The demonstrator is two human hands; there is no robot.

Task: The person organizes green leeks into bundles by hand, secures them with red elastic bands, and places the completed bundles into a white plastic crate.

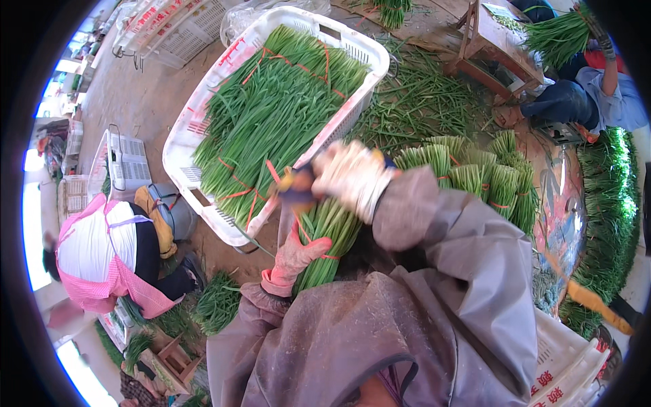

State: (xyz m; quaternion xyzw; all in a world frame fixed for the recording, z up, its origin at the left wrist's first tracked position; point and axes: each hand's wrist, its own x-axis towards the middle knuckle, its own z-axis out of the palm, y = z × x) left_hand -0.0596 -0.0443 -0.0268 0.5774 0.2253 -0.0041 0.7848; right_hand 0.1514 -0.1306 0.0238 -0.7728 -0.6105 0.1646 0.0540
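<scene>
A bundle of garlic chives (332, 230) stands upright in front of my body, with a red band around it. My left hand (298, 258), in a pinkish-red glove, is closed around its lower left side, the thumb across the front. Over the bundle's top is my right hand (352, 173) in a pale glove, smeared by motion. A dark blue and yellow patch (296, 186) lies at its fingers; whether it is a tool or part of the glove is unclear. A short red strip (272, 169) sticks up beside it.
Ahead stands a white plastic crate (178, 150) full of banded chives. More bundles (485, 176) stand at my right, near loose stalks (424, 102). A co-worker (112, 251) bends at the left; another (597, 95) sits far right by a wooden stool (498, 44).
</scene>
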